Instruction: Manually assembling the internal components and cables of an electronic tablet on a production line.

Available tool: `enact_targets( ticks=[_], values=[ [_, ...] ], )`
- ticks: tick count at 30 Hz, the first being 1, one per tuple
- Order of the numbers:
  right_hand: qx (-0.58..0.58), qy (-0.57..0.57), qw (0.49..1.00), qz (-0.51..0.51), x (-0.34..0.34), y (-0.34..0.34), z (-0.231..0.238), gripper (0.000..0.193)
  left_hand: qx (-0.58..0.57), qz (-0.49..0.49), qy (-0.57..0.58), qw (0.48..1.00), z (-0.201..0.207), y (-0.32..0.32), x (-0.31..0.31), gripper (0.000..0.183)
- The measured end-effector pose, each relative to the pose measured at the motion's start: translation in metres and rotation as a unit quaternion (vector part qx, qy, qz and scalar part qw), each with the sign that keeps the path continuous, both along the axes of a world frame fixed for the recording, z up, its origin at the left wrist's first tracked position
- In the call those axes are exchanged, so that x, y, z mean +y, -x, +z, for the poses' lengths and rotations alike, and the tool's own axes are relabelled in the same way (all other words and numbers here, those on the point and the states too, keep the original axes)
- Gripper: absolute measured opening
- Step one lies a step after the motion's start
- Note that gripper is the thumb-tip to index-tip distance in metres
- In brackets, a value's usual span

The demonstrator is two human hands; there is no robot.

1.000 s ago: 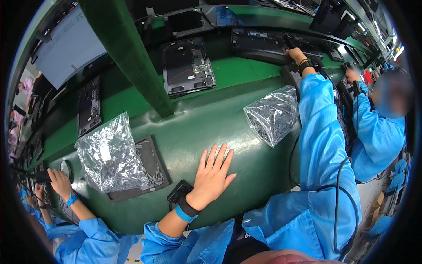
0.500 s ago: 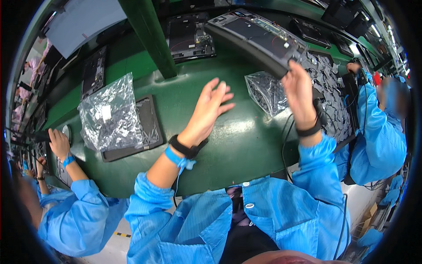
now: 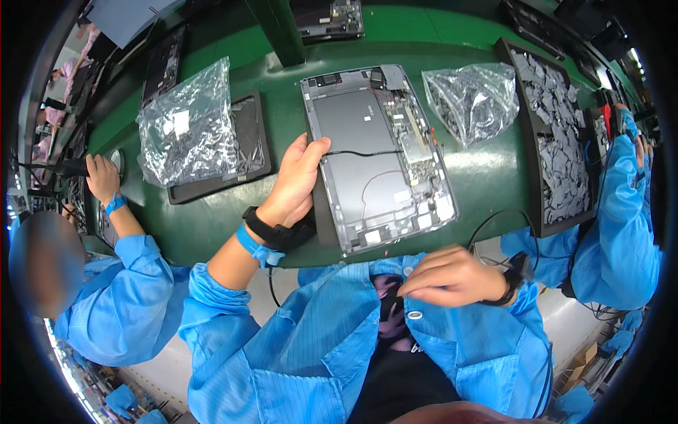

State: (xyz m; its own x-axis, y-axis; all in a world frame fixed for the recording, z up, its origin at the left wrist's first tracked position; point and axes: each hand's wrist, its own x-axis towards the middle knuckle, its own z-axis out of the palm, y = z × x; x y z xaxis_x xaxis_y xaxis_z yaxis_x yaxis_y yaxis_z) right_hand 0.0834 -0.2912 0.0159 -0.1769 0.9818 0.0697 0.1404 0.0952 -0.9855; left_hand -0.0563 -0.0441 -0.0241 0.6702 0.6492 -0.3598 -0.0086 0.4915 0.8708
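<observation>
An opened tablet point(image 3: 360, 166), its grey battery panels and circuit board bare, lies tilted on a black foam tray in front of me. My left hand point(image 3: 296, 180) grips the left edge of the tablet and tray, thumb on top. A thin black cable point(image 3: 364, 153) runs across the tablet from beside that thumb. My right hand point(image 3: 459, 275) hovers off the near edge of the table, below the tablet's lower right corner. Its fingers are loosely stretched to the left, slightly blurred, and nothing shows in them.
On the left a clear plastic bag point(image 3: 187, 131) of dark parts overlaps a black foam tray point(image 3: 256, 152). Another bag point(image 3: 472, 102) lies right of the tablet, beside a black tray point(image 3: 533, 169) of grey pieces. A green post point(image 3: 277, 32) stands behind. Co-workers sit on both sides.
The tablet and its tray have come from the far right to directly before me. My left hand has taken hold of their left edge; my right hand has let go and drawn back toward me.
</observation>
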Motion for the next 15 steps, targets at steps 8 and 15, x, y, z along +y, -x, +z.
enact_targets(
  ticks=[8, 15],
  values=[
    [-0.437, -0.224, 0.834, -0.250, 0.107, -0.084, 0.005, 0.035, 0.094, -0.133, -0.142, 0.976, 0.003, 0.038, -0.002, 0.043],
    [-0.512, -0.218, 0.816, -0.155, 0.158, -0.114, -0.031, 0.049, 0.380, -0.159, -0.704, 0.579, 0.050, 0.007, 0.025, 0.024]
  ],
)
